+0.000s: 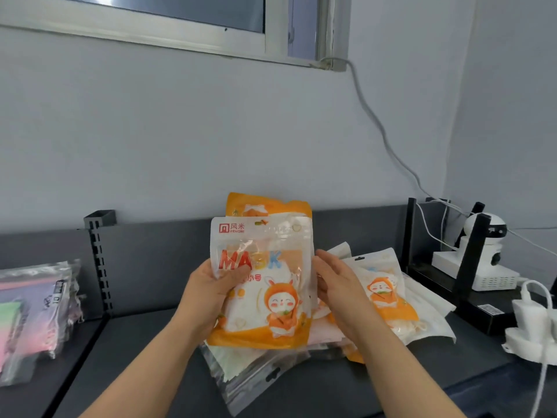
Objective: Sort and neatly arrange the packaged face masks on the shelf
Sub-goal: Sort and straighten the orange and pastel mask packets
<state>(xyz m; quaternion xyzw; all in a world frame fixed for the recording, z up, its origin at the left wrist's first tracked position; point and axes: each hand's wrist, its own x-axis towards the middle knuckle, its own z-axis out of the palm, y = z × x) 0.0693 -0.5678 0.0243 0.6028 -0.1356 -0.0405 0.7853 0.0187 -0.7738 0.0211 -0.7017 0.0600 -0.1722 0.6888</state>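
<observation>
Over at nine o'clock a tidy stack (33,312) of clear-bagged masks sits on the shelf (144,342), and at centre our left hand (211,294) pinches the orange pack (260,282) by its left edge, thumb on the front. The right hand (337,288) cups the pack's right edge, fingers curled behind, so how tightly it grips we cannot tell. At three o'clock the loose pile (388,300) waits; these glossy bags look light, floppy and slippery, so we'd hold them by both side edges.
</observation>
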